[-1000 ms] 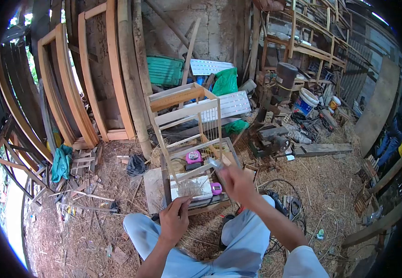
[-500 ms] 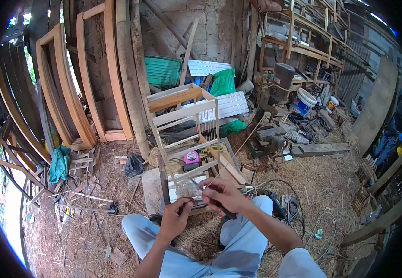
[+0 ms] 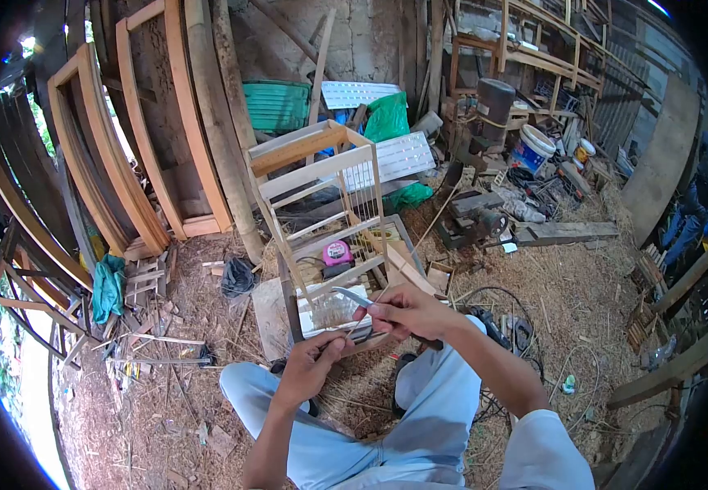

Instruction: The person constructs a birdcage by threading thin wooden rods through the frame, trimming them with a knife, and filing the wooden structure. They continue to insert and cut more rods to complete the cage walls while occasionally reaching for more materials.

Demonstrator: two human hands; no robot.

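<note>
My right hand (image 3: 407,312) is closed around a knife (image 3: 350,296), its curved blade pointing left and its dark handle end showing below the palm. Lower and to the left, my left hand (image 3: 315,363) pinches a thin wooden stick (image 3: 357,327) that runs up toward the fingers of my right hand. Both hands are above my knees, close to the near edge of a low work table. On that table stands a small wooden frame (image 3: 317,189) with thin upright rods along its right side. A pink tape measure (image 3: 337,253) lies inside the frame's outline.
Tall wooden frames (image 3: 151,122) lean against the left wall. A green plastic tub (image 3: 276,106) and white slatted panels sit behind the table. At right are a paint bucket (image 3: 533,149), tools and a cable. Shavings cover the floor. Another person (image 3: 688,212) is at the far right edge.
My right hand has moved slightly right and up, and the knife blade now shows clearly, pointing left. The view has shifted a little. My left hand still pinches the stick.
</note>
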